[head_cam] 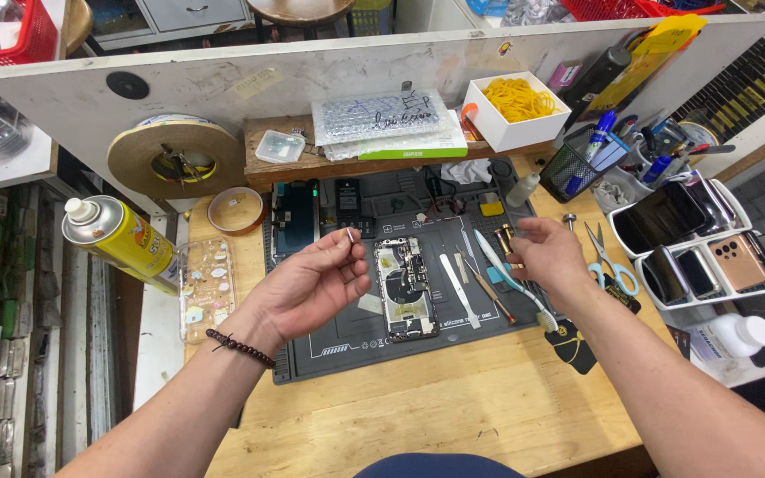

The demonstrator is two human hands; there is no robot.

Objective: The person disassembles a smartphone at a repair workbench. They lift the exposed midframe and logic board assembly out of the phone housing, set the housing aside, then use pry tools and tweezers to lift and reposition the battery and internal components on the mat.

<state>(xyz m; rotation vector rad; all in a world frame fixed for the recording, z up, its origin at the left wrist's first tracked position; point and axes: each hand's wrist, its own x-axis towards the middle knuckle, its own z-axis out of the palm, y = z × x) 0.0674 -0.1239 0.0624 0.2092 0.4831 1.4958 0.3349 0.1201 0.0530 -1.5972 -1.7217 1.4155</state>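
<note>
— Head camera first: what sits at the far left?

— A yellow spray can (121,243) lies tilted over the left edge of the wooden bench (453,407), with a clear decorated phone case (206,289) just beside it and a big roll of tape (174,158) behind.

— And the left hand?

— The left hand (312,283) hovers palm-up over the grey repair mat (374,341), thumb and forefinger pinched on a small slim metal part (350,235).

— Where is the phone?

— The opened phone (406,288), back off and circuitry showing, lies flat on the mat between the two hands, touched by neither.

— To its right?

— A pale spudger (459,288) and a white toothbrush (511,279) lie on the mat. The right hand (549,252) hangs above them, fingers curled on a small brass-coloured piece (506,239); what it is I cannot tell.

— Further right?

— Blue-handled scissors (611,259), then a white rack (710,252) of phones standing on edge.
</note>
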